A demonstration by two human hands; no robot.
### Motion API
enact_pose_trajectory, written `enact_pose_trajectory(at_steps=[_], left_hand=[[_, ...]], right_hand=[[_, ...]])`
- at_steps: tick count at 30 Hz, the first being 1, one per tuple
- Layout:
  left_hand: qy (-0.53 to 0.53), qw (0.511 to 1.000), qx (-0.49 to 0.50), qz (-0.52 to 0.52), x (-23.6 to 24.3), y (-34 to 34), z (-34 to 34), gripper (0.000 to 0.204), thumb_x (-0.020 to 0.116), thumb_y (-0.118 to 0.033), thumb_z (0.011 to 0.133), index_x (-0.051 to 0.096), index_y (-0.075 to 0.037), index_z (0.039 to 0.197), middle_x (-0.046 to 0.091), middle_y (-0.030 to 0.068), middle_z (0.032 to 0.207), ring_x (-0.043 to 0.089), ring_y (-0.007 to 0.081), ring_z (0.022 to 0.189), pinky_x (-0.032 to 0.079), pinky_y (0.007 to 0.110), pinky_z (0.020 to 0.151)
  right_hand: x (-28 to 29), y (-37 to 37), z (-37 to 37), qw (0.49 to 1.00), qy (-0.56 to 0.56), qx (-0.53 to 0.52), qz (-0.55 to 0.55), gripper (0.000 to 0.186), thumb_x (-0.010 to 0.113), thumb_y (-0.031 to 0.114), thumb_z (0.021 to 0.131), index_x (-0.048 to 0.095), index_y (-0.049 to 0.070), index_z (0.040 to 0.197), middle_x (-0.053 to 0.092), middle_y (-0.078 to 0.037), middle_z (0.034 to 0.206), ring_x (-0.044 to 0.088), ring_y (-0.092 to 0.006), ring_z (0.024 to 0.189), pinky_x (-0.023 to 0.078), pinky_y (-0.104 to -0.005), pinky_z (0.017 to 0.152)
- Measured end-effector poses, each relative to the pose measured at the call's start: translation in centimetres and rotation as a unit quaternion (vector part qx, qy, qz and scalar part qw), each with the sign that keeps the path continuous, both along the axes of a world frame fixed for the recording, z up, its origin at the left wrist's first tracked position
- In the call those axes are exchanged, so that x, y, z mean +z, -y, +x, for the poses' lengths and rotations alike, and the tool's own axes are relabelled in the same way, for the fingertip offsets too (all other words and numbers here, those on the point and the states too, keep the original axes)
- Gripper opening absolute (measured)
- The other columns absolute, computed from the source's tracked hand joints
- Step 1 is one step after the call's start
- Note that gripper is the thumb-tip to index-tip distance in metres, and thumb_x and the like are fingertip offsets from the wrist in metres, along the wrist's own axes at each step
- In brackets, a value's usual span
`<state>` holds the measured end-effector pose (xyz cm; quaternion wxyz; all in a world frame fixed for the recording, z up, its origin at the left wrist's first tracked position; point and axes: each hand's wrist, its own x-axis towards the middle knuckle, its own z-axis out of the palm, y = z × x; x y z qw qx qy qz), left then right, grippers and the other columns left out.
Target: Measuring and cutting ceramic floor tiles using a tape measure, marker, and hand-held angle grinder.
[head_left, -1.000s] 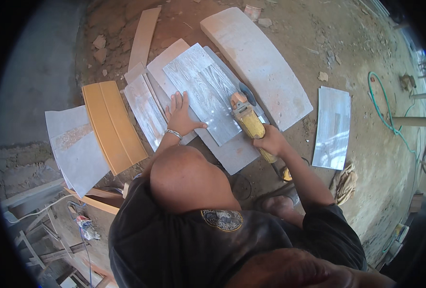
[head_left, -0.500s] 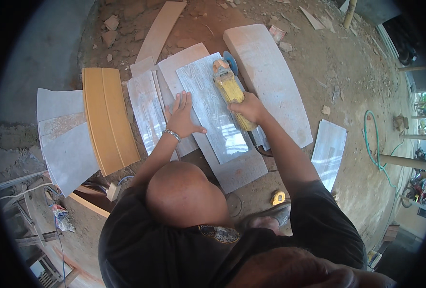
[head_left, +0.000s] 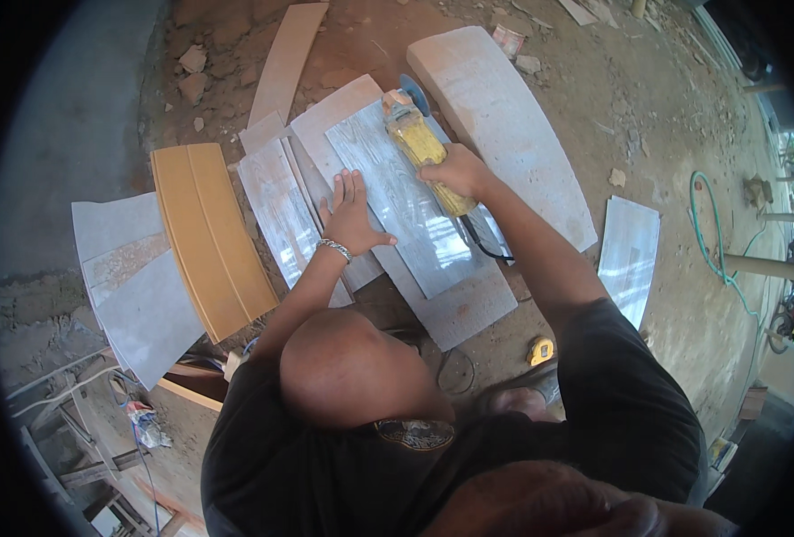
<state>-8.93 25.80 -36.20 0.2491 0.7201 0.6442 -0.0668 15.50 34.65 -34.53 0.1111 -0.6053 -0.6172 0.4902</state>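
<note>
My right hand (head_left: 458,176) is wrapped round the yellow body of an angle grinder (head_left: 421,143). The grinder's blue disc (head_left: 414,93) stands on edge by the far right edge of a glossy grey wood-grain tile (head_left: 384,183); whether it touches the tile I cannot tell. With fingers stretched out, my left hand (head_left: 352,222) lies flat at the tile's left edge, a chain bracelet (head_left: 335,250) on its wrist. Under the glossy tile lies a larger dull tile (head_left: 469,311). A black cord (head_left: 476,236) runs back from the grinder under my right forearm.
A long pale slab (head_left: 504,134) lies right of the grinder. More wood-grain tiles (head_left: 276,192), an orange-brown panel (head_left: 213,237) and grey sheets (head_left: 151,300) lie at the left. A yellow tape measure (head_left: 540,350) sits near my foot. A green hose (head_left: 699,210) curls at far right.
The whole view has shifted and turned slightly. The grinder's disc sits a little farther toward the tile's far end. My left hand keeps its place on the tiles.
</note>
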Motion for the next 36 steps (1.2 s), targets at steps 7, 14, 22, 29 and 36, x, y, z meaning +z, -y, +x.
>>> enact_pose_trajectory(at_steps=[7, 14, 22, 29, 36], left_hand=[[-0.07, 0.997, -0.041, 0.0, 0.1, -0.5, 1.8, 0.152, 0.091, -0.063, 0.057, 0.005, 0.01, 0.159, 0.01, 0.0329, 0.166, 0.008, 0.039, 0.158, 0.015, 0.064, 0.121], [-0.101, 0.994, -0.043, 0.008, -0.1, -0.8, 2.5, 0.15, 0.091, -0.063, 0.058, 0.009, 0.015, 0.156, 0.013, 0.0399, 0.162, 0.011, 0.0424, 0.156, 0.018, 0.063, 0.119], [-0.107, 0.993, -0.048, 0.032, -0.4, -0.8, 2.3, 0.149, 0.091, -0.064, 0.057, 0.012, 0.016, 0.155, 0.019, 0.0402, 0.161, 0.016, 0.043, 0.155, 0.021, 0.061, 0.119], [-0.126, 0.991, -0.047, 0.018, -0.3, -0.9, 2.6, 0.151, 0.09, -0.066, 0.056, 0.011, 0.015, 0.156, 0.018, 0.0392, 0.162, 0.016, 0.0418, 0.156, 0.022, 0.061, 0.118], [-0.137, 0.989, -0.047, 0.0, 0.0, -0.9, 2.8, 0.153, 0.089, -0.068, 0.057, 0.008, 0.014, 0.157, 0.017, 0.039, 0.162, 0.016, 0.0406, 0.156, 0.022, 0.061, 0.119]], right_hand=[[-1.5, -1.2, -0.9, 0.999, 0.033, 0.006, 0.035, 0.074, 0.077, 0.051, 0.066, 0.071, -0.012, 0.105, 0.072, -0.029, 0.101, 0.071, -0.0363, 0.092, 0.055, -0.0408, 0.082], [-0.1, 1.0, -0.3, 0.999, 0.004, 0.001, 0.046, 0.059, 0.076, 0.047, 0.066, 0.075, -0.008, 0.086, 0.073, -0.026, 0.087, 0.071, -0.0355, 0.083, 0.055, -0.0437, 0.074], [-0.4, 1.7, 0.1, 0.999, 0.003, -0.002, 0.045, 0.058, 0.076, 0.047, 0.066, 0.075, -0.008, 0.087, 0.073, -0.026, 0.088, 0.071, -0.0351, 0.082, 0.056, -0.0432, 0.073], [-0.1, -0.1, -0.7, 0.998, 0.015, 0.014, 0.052, 0.059, 0.076, 0.048, 0.067, 0.075, -0.008, 0.087, 0.073, -0.025, 0.088, 0.071, -0.0356, 0.081, 0.056, -0.0437, 0.073], [-0.1, -1.6, -1.4, 0.999, 0.018, 0.021, 0.039, 0.061, 0.075, 0.054, 0.065, 0.078, -0.002, 0.09, 0.075, -0.023, 0.094, 0.071, -0.0361, 0.088, 0.055, -0.0459, 0.077]])
